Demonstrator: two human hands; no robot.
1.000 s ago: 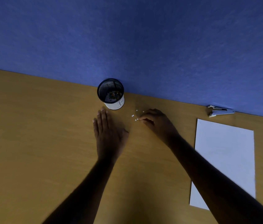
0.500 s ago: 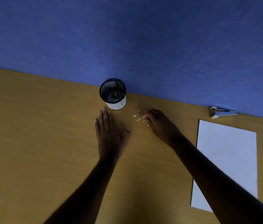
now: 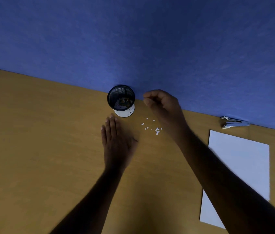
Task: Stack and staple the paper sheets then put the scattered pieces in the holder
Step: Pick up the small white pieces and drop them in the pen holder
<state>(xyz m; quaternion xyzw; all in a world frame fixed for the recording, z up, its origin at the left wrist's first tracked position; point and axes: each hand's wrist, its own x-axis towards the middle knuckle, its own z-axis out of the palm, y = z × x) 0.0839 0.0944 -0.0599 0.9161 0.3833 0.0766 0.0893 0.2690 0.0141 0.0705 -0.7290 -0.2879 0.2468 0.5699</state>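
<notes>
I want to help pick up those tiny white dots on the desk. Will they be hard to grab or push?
The dots look tiny and flat, so they are probably very light and hard to pinch one at a time. A push would likely slide them rather than roll them. They lie loose on the smooth desk, so a breath might scatter them.

A single head-worn wide view looks forward and steeply down, close over the wooden desk point(image 3: 32, 149) against the blue wall point(image 3: 150, 39).
</notes>
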